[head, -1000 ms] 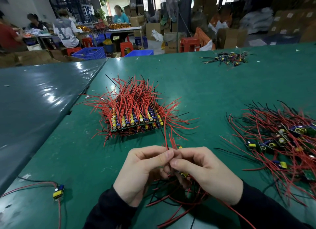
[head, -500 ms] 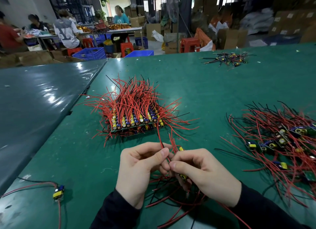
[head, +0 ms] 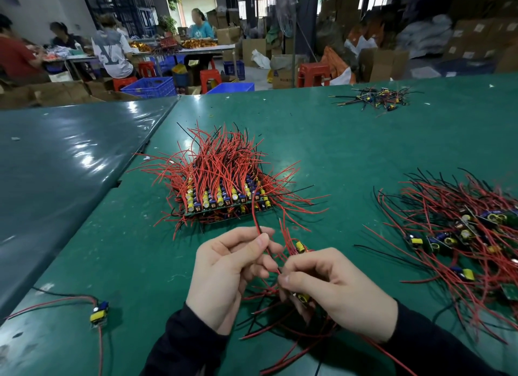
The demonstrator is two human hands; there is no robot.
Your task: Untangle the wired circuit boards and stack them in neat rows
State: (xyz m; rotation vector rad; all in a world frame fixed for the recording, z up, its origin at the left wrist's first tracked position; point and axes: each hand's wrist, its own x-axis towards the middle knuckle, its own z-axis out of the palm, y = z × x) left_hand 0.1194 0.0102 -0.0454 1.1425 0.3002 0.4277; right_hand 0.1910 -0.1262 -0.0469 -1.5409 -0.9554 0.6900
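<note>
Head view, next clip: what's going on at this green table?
A person is untangling wired circuit boards. The left hand pinches a red wire, while the right hand grips a small tangled bunch low over the table. A neat stack sits just beyond the hands; an unsorted pile waits to the right.

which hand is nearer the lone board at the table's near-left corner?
Left. The left hand lies to the right of the lone board, across bare green table. The right hand is farther right again, beyond the left hand.
</note>
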